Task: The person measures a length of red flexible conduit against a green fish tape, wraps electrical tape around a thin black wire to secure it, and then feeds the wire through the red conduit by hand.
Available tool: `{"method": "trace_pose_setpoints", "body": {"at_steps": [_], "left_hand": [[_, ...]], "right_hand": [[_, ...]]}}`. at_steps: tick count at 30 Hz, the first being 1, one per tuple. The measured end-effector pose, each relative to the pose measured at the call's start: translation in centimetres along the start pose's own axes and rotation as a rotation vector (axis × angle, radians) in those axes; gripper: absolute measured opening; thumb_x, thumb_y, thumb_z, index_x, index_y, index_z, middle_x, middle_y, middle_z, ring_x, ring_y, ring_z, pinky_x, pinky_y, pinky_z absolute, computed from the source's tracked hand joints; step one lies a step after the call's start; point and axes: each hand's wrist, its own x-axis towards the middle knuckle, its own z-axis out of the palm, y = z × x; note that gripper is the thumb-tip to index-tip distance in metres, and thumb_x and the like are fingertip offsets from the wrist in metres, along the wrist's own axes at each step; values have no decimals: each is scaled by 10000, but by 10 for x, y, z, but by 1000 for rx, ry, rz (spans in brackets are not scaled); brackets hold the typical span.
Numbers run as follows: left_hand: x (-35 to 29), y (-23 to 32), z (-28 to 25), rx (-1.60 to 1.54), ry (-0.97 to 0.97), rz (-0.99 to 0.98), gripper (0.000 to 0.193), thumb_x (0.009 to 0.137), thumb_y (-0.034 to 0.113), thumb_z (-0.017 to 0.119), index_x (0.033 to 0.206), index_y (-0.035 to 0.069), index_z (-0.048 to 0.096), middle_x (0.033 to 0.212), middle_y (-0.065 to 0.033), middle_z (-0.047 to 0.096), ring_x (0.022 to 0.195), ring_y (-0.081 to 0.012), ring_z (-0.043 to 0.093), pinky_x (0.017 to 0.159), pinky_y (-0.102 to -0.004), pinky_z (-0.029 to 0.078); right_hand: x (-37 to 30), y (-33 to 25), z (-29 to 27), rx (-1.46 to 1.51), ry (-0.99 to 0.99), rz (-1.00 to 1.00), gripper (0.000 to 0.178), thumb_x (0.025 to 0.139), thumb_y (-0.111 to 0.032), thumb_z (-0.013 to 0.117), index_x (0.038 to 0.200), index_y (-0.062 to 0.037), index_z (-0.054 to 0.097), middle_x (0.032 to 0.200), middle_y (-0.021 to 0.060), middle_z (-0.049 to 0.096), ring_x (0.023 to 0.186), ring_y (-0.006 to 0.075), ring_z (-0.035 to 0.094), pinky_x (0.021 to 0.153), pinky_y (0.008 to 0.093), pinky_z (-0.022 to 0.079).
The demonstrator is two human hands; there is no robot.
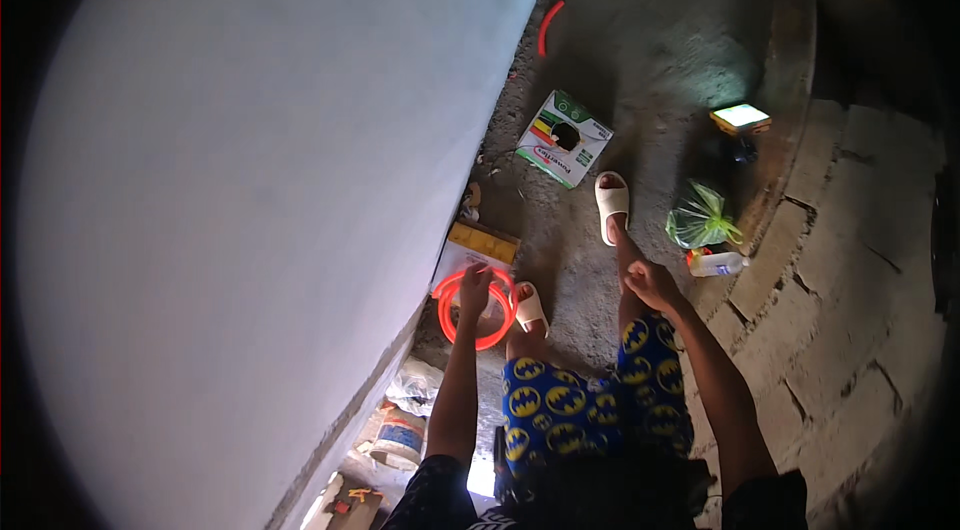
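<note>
My left hand (475, 292) is closed on the upper part of a coil of orange-red flexible tubing (447, 321), which hangs beside my left foot. Behind the coil is a box with a yellow top (483, 242), by the foot of the wall. My right hand (650, 283) hovers in front of my right knee with its fingers curled in; whether anything is inside them is hidden. A white and green cable box (585, 165) with a dark round hole lies on the floor ahead of my feet.
A pale wall (270, 150) runs along the left. A short red tube piece (545, 28) lies farther off. At right are a lit work lamp (742, 118), a green plastic bag (695, 223), a bottle (716, 264) and concrete blocks (840, 320). A bucket (398, 438) stands behind at lower left.
</note>
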Motion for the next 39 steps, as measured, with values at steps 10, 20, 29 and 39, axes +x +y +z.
{"method": "trace_pose_setpoints", "body": {"at_steps": [10,20,29,39], "left_hand": [[288,2,193,-975,216,-661,647,907,394,592,1381,166,215,985,-161,604,830,-279,642,684,-366,553],[203,93,147,-329,805,285,320,925,106,503,1219,-4,444,1011,-85,526,810,-182,536,702,-329,475],[-87,288,150,289,-9,745,152,740,-54,555,841,56,577,788,-116,607,821,-356,588,720,-428,474],[-225,331,9,-735,-287,564,529,1017,321,309,1386,-57,343,1401,-184,422,1285,-266,416,1111,-374,264]], "right_hand": [[13,137,-93,129,36,467,195,876,-173,611,994,-17,604,826,95,646,750,168,633,664,299,497],[73,36,-104,226,53,133,186,878,-152,605,1002,-13,604,877,115,640,763,201,634,679,316,510],[105,-250,-108,656,-83,-80,621,920,-517,476,1248,9,434,1069,148,587,793,254,615,769,348,511],[-55,-351,-164,344,-178,-592,396,997,-315,377,840,-4,565,633,67,514,557,194,517,607,363,447]]}}
